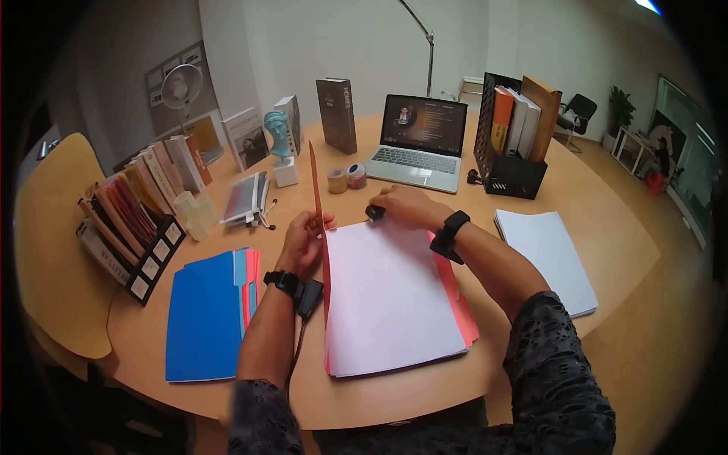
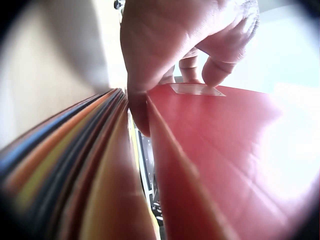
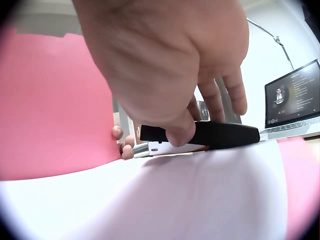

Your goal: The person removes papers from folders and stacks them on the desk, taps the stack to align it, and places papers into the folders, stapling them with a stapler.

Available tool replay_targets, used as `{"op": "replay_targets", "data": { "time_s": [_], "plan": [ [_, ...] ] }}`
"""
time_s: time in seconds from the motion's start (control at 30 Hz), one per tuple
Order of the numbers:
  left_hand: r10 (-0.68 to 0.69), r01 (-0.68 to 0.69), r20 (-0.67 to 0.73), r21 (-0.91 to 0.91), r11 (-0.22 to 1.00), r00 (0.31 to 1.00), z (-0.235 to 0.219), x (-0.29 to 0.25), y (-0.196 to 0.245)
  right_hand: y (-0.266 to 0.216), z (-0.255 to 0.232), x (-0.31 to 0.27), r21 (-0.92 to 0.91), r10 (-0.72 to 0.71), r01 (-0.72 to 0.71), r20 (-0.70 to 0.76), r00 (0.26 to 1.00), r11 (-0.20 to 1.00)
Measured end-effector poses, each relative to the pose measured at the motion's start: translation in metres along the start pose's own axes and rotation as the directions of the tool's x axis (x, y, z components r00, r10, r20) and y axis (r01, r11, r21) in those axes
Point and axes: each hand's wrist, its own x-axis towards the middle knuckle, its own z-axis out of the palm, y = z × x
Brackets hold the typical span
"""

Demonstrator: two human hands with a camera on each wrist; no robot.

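Observation:
A red-pink folder [image 1: 468, 322] lies open in front of me with a stack of white paper [image 1: 394, 296] in it. My left hand [image 1: 305, 239] pinches the folder's raised cover [image 1: 316, 186] near its far end, holding it upright. In the left wrist view, the thumb lies along one side of the red cover [image 2: 215, 140] and fingers show by its edge. My right hand [image 1: 409, 206] grips a black stapler-like tool [image 3: 225, 135] at the paper's far edge. Its thumb presses over the tool; part of the tool is hidden behind the paper.
Left of the folder lies a blue folder stack [image 1: 205, 318]; on the right, more white paper [image 1: 546, 258]. Tape rolls [image 1: 337, 180], a laptop [image 1: 421, 144] and a black file holder [image 1: 516, 178] stand beyond. A book rack [image 1: 155, 258] and a bust [image 1: 280, 136] are at left.

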Motion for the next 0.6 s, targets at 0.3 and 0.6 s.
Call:
{"op": "replay_targets", "data": {
  "time_s": [0.3, 0.6],
  "plan": [
    [0.086, -0.080, 0.161, -0.047, 0.996, 0.983, -0.029, 0.021, -0.010, 0.070, -0.018, -0.064, -0.143, 0.434, -0.432, -0.017, 0.901, 0.890],
    [-0.018, 0.017, 0.014, 0.067, 0.998, 1.000, -0.004, 0.004, -0.005, 0.084, -0.011, -0.095, -0.058, 0.512, -0.518, -0.092, 0.854, 0.854]
  ]
}}
